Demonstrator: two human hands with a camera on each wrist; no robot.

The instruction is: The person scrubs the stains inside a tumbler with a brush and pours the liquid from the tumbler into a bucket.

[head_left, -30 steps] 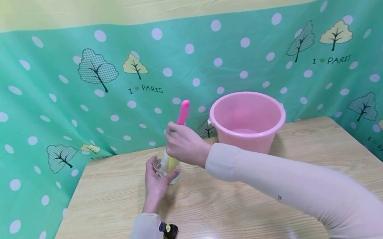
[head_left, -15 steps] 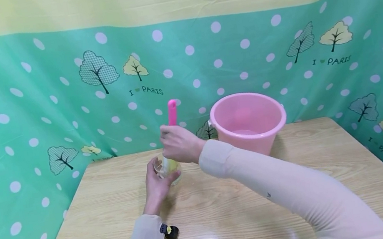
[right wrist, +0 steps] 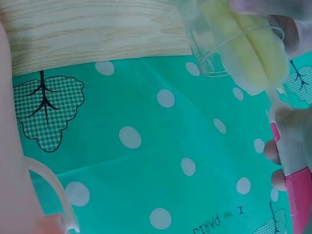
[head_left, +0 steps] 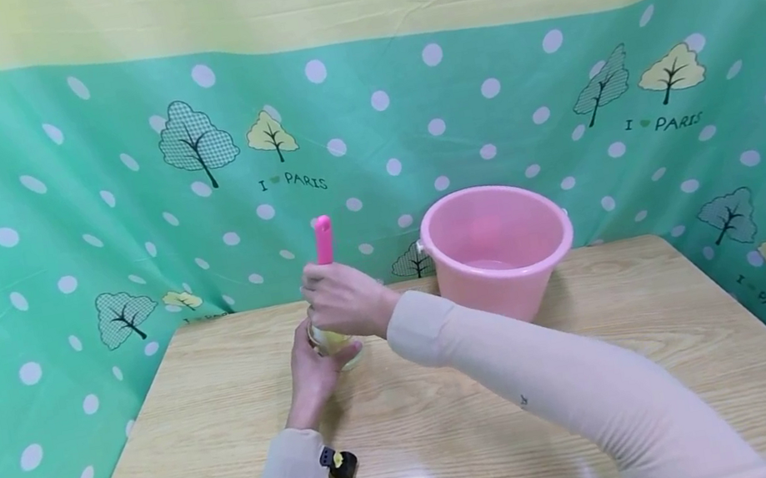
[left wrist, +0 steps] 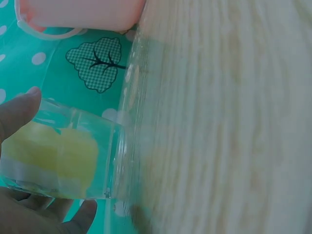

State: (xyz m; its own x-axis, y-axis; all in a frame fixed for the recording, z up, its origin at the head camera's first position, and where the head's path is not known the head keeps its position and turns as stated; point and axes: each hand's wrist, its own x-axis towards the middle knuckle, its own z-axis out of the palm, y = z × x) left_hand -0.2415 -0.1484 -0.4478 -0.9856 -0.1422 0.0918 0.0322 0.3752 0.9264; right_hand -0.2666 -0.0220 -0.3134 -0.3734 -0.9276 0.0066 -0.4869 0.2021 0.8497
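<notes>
My left hand (head_left: 309,376) grips a clear drinking cup (left wrist: 108,156) from the side, with thumb and fingers on opposite sides of its wall in the left wrist view. A sponge bottle brush (head_left: 324,242) with a pink and white handle is in my right hand (head_left: 349,299), fingers curled round the handle. The yellow and white sponge head (right wrist: 263,63) sits in the cup, its neck end sticking out past the rim in the right wrist view. The handle points up, nearly upright. In the head view my right hand covers part of the cup's mouth.
A pink bucket (head_left: 491,293) stands at the back of the wooden table (head_left: 460,429), to the right of the cup. A green dotted curtain (head_left: 380,129) hangs right behind the table's far edge. On my left wrist is a small black device (head_left: 342,466).
My right hand has moved left and slightly down with the brush. Its handle has swung from leaning right to nearly upright, and the sponge shifted in the cup. My left hand has kept its place.
</notes>
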